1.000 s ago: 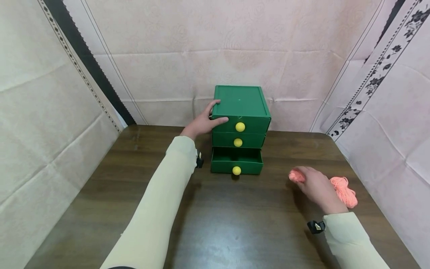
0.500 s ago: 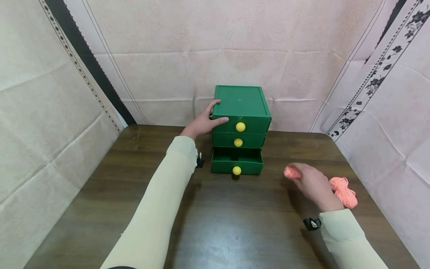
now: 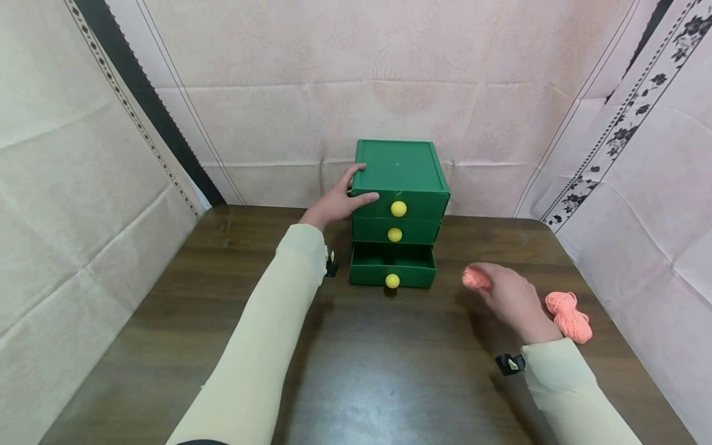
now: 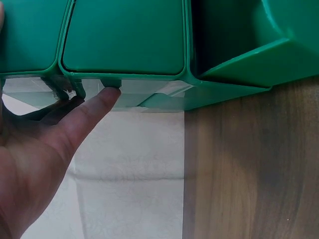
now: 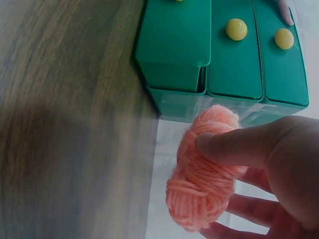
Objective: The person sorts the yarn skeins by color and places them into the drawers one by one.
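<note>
A small green drawer cabinet (image 3: 397,165) with yellow round knobs stands at the back of the table. Its bottom drawer (image 3: 392,275) is pulled out, and its inside looks bare. My left hand (image 3: 336,203) grips the cabinet's upper left side, thumb at the front edge; the side wall shows beside the fingers in the left wrist view. My right hand (image 3: 508,296) pinches a skein of salmon-pink yarn (image 5: 204,174) between thumb and fingers, held above the table to the right of the open drawer. A second pink yarn skein (image 3: 570,317) lies behind that wrist, on the table.
The brown wooden table (image 3: 356,383) ends at a pale cloth backdrop (image 3: 267,111) behind the cabinet. Similar cloth hangs on the left and right sides. The two upper drawers (image 3: 372,231) are closed.
My right hand has moved left and slightly away from me with the yarn skein, toward the cabinet. The left hand, the cabinet and the second skein stay in place.
</note>
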Tool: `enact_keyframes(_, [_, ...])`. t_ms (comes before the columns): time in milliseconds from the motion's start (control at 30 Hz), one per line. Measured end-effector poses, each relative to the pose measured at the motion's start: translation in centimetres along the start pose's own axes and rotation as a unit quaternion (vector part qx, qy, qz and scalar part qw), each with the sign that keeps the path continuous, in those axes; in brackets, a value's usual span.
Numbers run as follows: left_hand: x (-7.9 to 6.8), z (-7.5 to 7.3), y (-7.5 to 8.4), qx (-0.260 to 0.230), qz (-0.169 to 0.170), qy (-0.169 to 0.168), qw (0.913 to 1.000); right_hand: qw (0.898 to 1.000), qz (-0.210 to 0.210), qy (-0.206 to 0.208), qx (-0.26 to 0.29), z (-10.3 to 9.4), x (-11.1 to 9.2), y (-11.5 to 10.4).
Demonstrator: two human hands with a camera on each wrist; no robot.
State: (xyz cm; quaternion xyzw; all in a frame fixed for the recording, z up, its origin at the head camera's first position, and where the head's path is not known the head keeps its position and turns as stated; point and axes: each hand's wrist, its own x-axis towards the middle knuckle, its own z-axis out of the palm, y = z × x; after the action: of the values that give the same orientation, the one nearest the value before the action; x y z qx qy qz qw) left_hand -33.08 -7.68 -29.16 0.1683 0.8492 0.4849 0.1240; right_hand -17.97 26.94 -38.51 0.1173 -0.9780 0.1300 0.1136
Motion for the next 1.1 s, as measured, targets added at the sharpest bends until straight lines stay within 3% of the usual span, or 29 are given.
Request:
enact_keyframes(500, [0.1,-0.1,0.0,-0.002,-0.002,0.004,1.0,1.0,-0.003,-0.004,0.002,-0.5,1.0,-1.1])
enact_keyframes(1100, [-0.1,0.1,0.2,-0.001,0.001,0.007,1.0,1.0,-0.015,0.019,0.007,-0.5,1.6,-1.9])
